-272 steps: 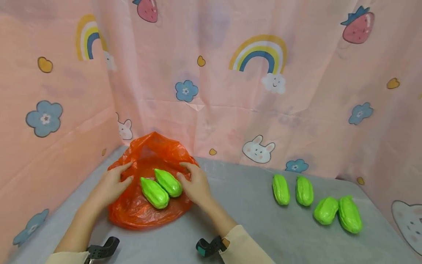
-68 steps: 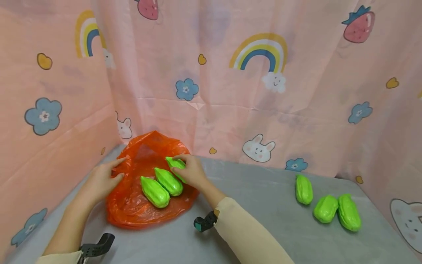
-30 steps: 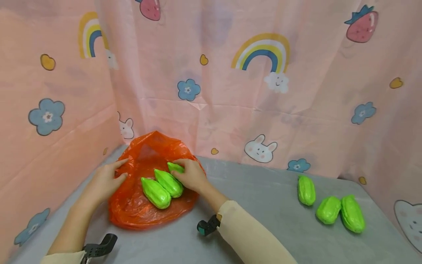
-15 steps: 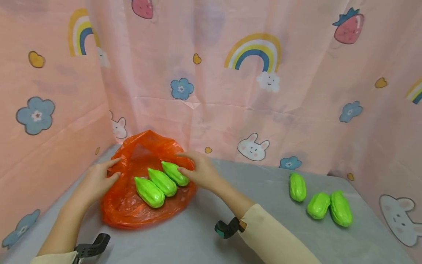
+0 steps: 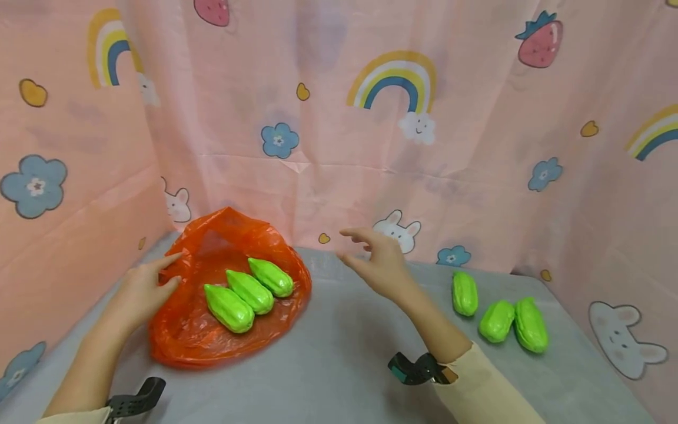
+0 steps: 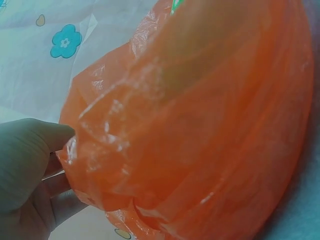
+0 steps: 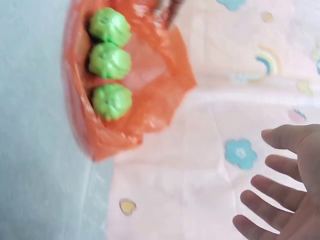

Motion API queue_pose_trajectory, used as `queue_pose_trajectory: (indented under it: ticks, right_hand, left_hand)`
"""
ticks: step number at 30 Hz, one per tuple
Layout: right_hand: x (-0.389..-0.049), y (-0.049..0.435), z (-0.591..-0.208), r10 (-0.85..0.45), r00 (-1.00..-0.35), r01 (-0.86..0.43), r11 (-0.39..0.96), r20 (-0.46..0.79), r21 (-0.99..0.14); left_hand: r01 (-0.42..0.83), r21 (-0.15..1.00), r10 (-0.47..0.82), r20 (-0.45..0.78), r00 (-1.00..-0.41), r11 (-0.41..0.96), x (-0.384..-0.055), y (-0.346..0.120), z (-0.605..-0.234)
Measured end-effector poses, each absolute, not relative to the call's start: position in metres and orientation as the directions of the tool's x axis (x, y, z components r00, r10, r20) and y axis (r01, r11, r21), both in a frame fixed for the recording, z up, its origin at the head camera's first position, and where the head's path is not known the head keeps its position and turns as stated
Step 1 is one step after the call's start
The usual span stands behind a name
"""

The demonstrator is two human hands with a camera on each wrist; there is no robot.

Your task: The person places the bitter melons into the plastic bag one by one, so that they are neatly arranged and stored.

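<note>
Grey table [image 5: 328, 353]: six green gourds [image 5: 251, 291], three inside one orange bag [image 5: 182, 347].

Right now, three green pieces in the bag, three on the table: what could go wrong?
1. The orange bag looks thin, and the right grip is apart from it, holding nothing; that side may sag.
2. The left grip is at the bag's left side; a tug there could roll the three green pieces lying inside.
3. The two rightmost pieces on the table touch or nearly touch; picking one may nudge the other.
</note>
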State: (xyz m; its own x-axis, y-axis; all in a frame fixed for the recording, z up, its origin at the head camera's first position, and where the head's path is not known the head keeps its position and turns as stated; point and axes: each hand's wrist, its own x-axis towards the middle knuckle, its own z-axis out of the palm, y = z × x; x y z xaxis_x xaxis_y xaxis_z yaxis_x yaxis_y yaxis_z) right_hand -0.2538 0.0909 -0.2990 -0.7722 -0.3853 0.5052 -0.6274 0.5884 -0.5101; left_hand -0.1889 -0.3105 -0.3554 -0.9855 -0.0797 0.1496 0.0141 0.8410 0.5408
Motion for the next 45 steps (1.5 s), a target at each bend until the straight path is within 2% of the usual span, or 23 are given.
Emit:
queue_pose_trajectory:
  ticks: [5, 13, 22, 29, 35, 41, 45]
  right_hand:
    - [-0.252, 0.114, -0.302, -0.297, -0.787, -0.581, 0.652, 0.540, -0.488]
    - [-0.252, 0.143, -0.308, -0.275, -0.796, -0.538, 0.731, 0.540, -0.421]
    - [-0.262, 0.187, -0.316, -0.197, -0.845, -0.476, 0.699, 0.496, -0.533]
    - [-0.276, 0.219, -0.329, -0.090, -0.834, -0.430, 0.725, 0.545, -0.538]
    - [-0.287, 0.244, -0.340, -0.026, -0.864, -0.360, 0.729, 0.502, -0.583]
    - [-0.295, 0.261, -0.366, 0.018, -0.879, -0.285, 0.781, 0.476, -0.556]
    - [-0.298, 0.268, -0.373, 0.069, -0.903, -0.229, 0.758, 0.423, -0.610]
  left_hand:
    - [0.025, 0.529, -0.082, 0.178, -0.981, 0.848, -0.189, -0.313, -0.354]
    - [0.038, 0.513, -0.082, 0.208, -0.975, 0.857, -0.188, -0.309, -0.352]
    - [0.032, 0.524, -0.091, 0.209, -0.974, 0.851, -0.188, -0.309, -0.355]
    - [0.038, 0.520, -0.089, 0.217, -0.972, 0.853, -0.188, -0.310, -0.356]
    - [0.036, 0.523, -0.087, 0.209, -0.974, 0.851, -0.189, -0.311, -0.358]
    - [0.030, 0.527, -0.079, 0.183, -0.980, 0.850, -0.187, -0.308, -0.358]
    - [0.041, 0.527, -0.072, 0.193, -0.978, 0.849, -0.188, -0.306, -0.358]
